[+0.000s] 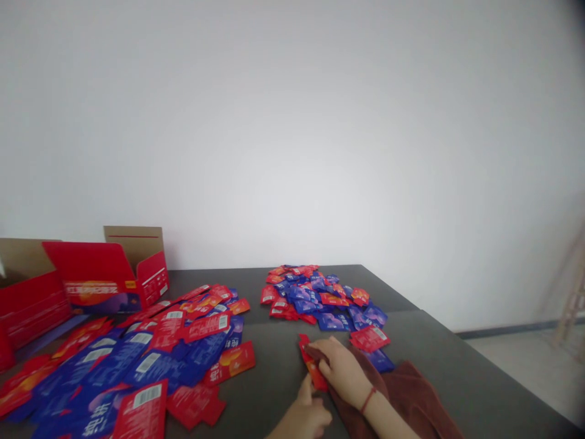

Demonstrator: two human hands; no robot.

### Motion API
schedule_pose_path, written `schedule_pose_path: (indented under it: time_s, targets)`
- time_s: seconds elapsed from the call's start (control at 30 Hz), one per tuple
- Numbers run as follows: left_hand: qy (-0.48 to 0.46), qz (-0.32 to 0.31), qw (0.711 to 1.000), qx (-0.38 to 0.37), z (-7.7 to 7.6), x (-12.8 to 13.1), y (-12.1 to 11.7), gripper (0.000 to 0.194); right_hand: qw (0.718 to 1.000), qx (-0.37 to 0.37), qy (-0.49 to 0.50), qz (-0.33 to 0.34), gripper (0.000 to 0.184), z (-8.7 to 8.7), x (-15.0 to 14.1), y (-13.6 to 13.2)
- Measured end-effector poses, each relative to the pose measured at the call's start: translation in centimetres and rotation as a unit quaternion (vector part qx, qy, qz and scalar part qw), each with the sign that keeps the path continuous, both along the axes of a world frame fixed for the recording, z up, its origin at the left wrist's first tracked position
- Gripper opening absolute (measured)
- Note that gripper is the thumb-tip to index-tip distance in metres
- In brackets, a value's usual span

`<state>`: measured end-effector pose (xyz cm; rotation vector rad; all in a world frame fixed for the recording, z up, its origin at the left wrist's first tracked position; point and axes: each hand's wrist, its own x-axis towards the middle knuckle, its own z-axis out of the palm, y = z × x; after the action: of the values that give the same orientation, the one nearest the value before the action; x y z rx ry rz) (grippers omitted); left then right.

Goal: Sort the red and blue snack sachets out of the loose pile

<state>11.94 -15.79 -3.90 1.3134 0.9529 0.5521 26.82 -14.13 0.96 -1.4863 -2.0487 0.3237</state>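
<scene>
A red and orange sachet (315, 373) lies on the dark table in front of me, between my two hands. My left hand (305, 416) is at its lower edge, the index finger stretched against it and the other fingers curled. My right hand (340, 369), with a red string on the wrist, is closed on a fold of brown cloth (414, 396) and presses it over the sachet's upper right side. The rest of the cloth spreads under and right of my right forearm. The middle of the sachet is partly covered by the fingers.
A large heap of red and blue sachets (150, 360) spreads at the left. A second pile (315, 292) lies at the back middle. Open red cardboard boxes (105, 283) stand at the far left. The table's right edge (484, 356) slants toward me; a white wall (292, 134) is behind.
</scene>
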Motion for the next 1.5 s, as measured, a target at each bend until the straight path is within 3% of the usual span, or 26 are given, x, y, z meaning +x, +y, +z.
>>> schedule_pose_path:
  time_s: [0.07, 0.13, 0.17, 0.23, 0.33, 0.43, 0.67, 0.8, 0.9, 1.0, 1.17, 1.33, 1.5]
  targets:
    - [0.083, -0.032, 0.98, 0.176, 0.7, -2.2, 0.5, 0.079, 1.0, -0.003, -0.013, 0.007, 0.048, 0.2, -0.3, -0.1]
    - [0.114, -0.001, 0.917, 0.381, 2.0, -4.0, 2.2, 0.07, 0.999, -0.003, -0.025, 0.026, 0.046, 0.5, -0.6, -0.3]
    - [0.131, -0.011, 0.888, 0.441, 2.7, -4.6, 3.4, 0.066, 0.999, -0.001, -0.027, 0.039, 0.044, 0.6, -0.7, -0.4]
    - [0.169, -0.051, 0.853, 0.492, 3.8, -4.8, 6.0, 0.064, 0.998, -0.001, -0.019, 0.063, 0.042, 0.9, -0.8, -0.5]
    - [0.232, -0.159, 0.822, 0.496, 4.0, -3.7, 9.0, 0.058, 0.998, -0.014, -0.014, 0.065, 0.036, 1.1, -0.5, -0.8]
    - [0.225, -0.195, 0.81, 0.505, 3.3, -2.8, 9.8, 0.054, 0.999, -0.021, -0.046, 0.007, 0.032, 1.1, 0.2, -0.8]
    - [0.221, -0.156, 0.818, 0.507, 3.8, -4.5, 8.7, 0.03, 0.988, 0.017, -0.096, -0.116, 0.029, 0.9, 1.1, -0.3]
    - [0.266, -0.124, 0.816, 0.499, 3.6, -4.8, 8.8, 0.025, 0.987, 0.083, -0.057, -0.127, 0.036, 2.0, 1.0, -0.8]
    - [0.331, -0.044, 0.801, 0.496, 2.9, -4.7, 9.1, 0.016, 0.986, 0.114, -0.039, -0.117, 0.039, 2.6, 0.4, -1.3]
    - [0.367, 0.017, 0.793, 0.486, 2.7, -4.7, 8.9, 0.013, 0.987, 0.109, -0.056, -0.106, 0.04, 1.8, -0.4, -1.2]
    - [0.385, 0.05, 0.783, 0.486, 2.7, -4.7, 7.3, 0.011, 0.979, 0.053, -0.128, -0.151, 0.03, -0.5, -0.6, 0.1]
    - [0.401, 0.021, 0.758, 0.514, 2.1, -4.6, 6.5, 0.032, 0.971, 0.019, -0.183, -0.151, 0.027, -0.5, -0.6, 0.5]
    - [0.44, -0.023, 0.734, 0.517, 1.7, -4.3, 6.9, 0.043, 0.976, 0.002, -0.213, -0.043, 0.032, 0.4, -2.7, -0.9]
